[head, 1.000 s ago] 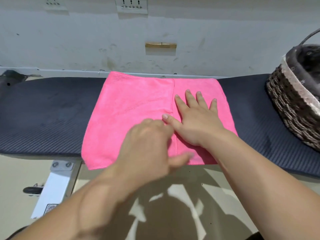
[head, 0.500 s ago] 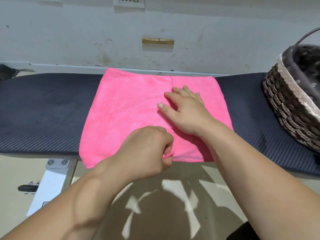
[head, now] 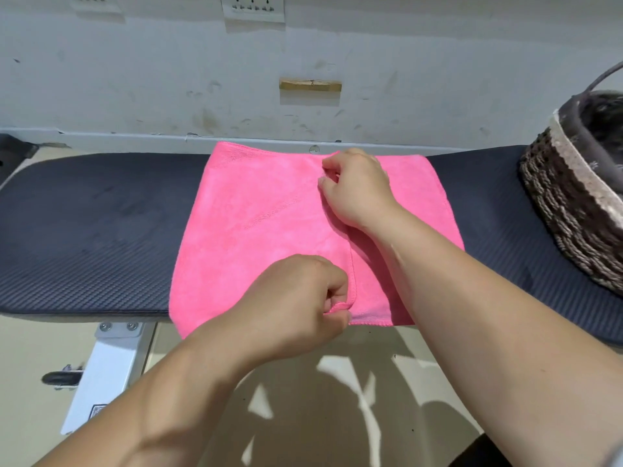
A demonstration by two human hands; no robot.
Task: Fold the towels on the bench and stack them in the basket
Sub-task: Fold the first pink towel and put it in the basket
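Towel [head: 263, 224] edge now pinched farther back by right hand [head: 359, 192]; left hand [head: 296, 301] unmoved.

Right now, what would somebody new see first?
The bright pink towel spread across the middle of the dark bench jumps out first. The left hand pinches its folded edge at the near side, the right hand at the far side. A wicker basket sits at the bench's right end.
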